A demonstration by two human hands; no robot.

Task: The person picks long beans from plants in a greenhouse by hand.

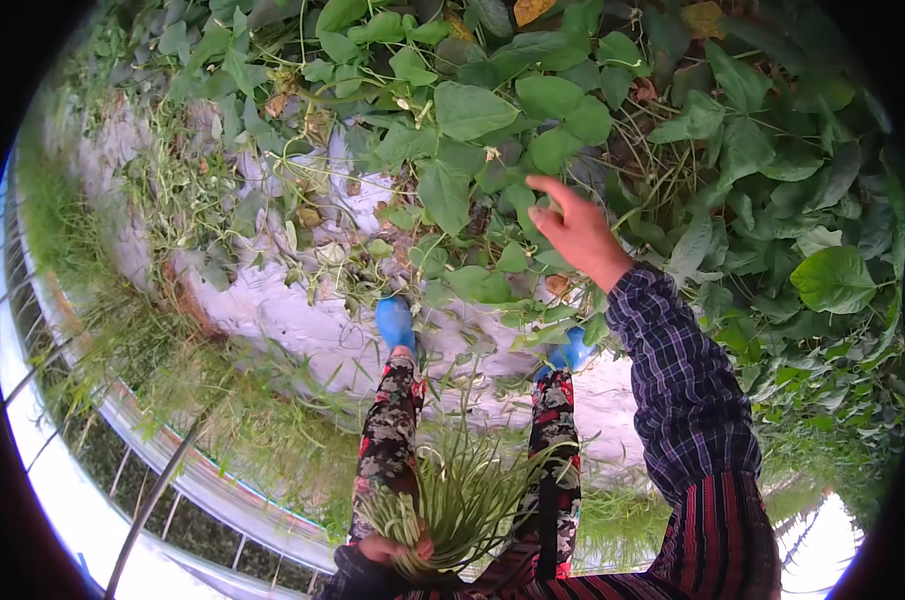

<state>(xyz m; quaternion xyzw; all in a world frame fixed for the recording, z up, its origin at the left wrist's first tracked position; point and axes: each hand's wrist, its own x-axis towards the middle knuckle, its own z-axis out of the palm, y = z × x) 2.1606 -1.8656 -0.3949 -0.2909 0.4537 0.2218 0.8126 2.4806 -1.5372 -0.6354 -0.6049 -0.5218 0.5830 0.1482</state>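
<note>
Low in the view, close to my body, my left hand [400, 547] is closed around a thick bunch of long green beans [467, 500]. The beans fan out to the right and droop at their ends. My right hand [576, 232] reaches forward to the edge of the leafy bean vines [472, 112]. Its index finger and thumb are apart, and I see nothing between them; the other fingers are partly hidden. Broad green leaves and thin stems lie just beyond and left of its fingertips.
Pale ground sheeting [282, 310] runs under my feet, strewn with dry stems and leaves. I stand in blue shoes [395, 324]. Dense foliage [752, 140] fills the right side. Tall grass [162, 370] grows along the left, beside a curved metal frame [157, 495].
</note>
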